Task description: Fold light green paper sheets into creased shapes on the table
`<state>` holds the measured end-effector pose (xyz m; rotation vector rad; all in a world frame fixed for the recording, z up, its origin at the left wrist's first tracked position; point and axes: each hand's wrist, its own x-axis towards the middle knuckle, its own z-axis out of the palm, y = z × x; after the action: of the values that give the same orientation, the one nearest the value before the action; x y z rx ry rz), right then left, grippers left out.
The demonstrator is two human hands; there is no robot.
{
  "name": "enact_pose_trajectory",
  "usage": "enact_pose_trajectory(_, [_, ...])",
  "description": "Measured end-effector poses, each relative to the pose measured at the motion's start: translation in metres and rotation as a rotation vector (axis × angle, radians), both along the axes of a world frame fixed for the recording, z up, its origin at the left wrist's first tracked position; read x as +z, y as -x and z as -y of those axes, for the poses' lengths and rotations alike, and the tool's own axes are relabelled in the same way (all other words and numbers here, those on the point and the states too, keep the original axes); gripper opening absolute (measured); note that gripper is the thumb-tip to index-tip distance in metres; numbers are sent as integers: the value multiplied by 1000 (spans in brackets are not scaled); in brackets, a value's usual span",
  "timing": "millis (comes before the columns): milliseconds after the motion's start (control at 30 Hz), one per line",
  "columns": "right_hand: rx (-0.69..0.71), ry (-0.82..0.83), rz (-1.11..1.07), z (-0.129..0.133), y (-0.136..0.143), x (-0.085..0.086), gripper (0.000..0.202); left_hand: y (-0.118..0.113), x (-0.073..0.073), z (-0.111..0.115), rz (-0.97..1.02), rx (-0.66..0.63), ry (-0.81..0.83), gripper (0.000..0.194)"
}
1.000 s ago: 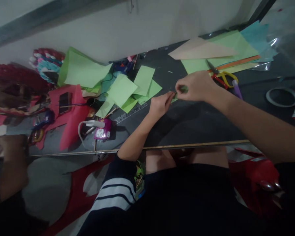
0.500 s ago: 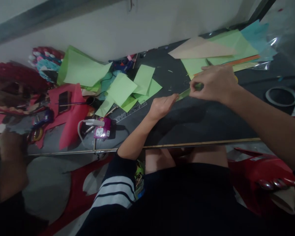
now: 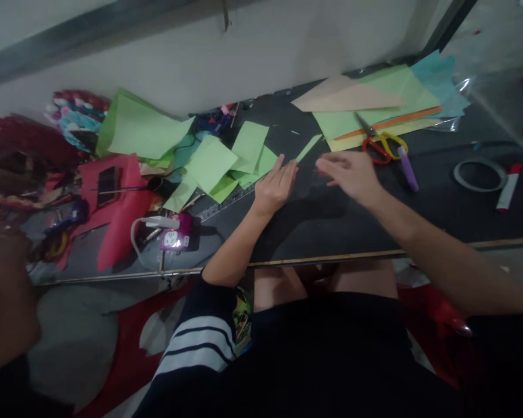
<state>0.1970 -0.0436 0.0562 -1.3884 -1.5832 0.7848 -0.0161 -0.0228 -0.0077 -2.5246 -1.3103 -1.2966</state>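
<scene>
A narrow light-green paper strip (image 3: pixel 309 147) sticks up and to the right from the fingers of my left hand (image 3: pixel 273 188). That hand grips the strip's lower end, with one finger raised. My right hand (image 3: pixel 351 174) is to the right of the strip, apart from it, its fingers loosely bent and no object visible in them. Just beyond my right hand, scissors (image 3: pixel 378 145) with red and yellow handles lie on the dark table (image 3: pixel 322 226). Beside them is a purple capped tube or pen (image 3: pixel 408 168).
Green paper pieces (image 3: pixel 211 164) overlap a clear ruler (image 3: pixel 226 203) on the left. A purple socket block (image 3: pixel 176 232) with a white plug stands near the edge. Coloured sheets (image 3: pixel 375 93) lie at back right, a tape roll (image 3: pixel 479 174) and marker (image 3: pixel 509 187) farther right. A co-worker's arm (image 3: pixel 9 290) shows at far left.
My right hand has come away from the paper strip and moved down, uncovering the scissors and purple tube. The strip's free end now points up and right from my left hand.
</scene>
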Motion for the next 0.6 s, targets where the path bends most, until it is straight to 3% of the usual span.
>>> enact_pose_trajectory(100, [-85, 4, -115, -2, 35, -25, 43, -8, 1, 11, -66, -72, 47, 41])
enact_pose_trajectory(200, [-107, -43, -20, -8, 39, -32, 50, -8, 3, 18, -48, -195, 33, 48])
enact_pose_trajectory(300, [-65, -86, 104, -16, 21, -24, 48, -2, 6, 13, 131, -162, 25, 59])
enact_pose_trajectory(400, [61, -128, 163, -25, 5, -10, 46, 2, 9, -3, 330, -45, 167, 62])
enact_pose_trajectory(500, [224, -85, 242, -30, 5, 2, 41, 1, 10, -19, 468, -127, 417, 61])
enact_pose_trajectory(600, [248, -65, 287, -31, 13, 4, 31, -3, 8, -24, 588, -231, 672, 49])
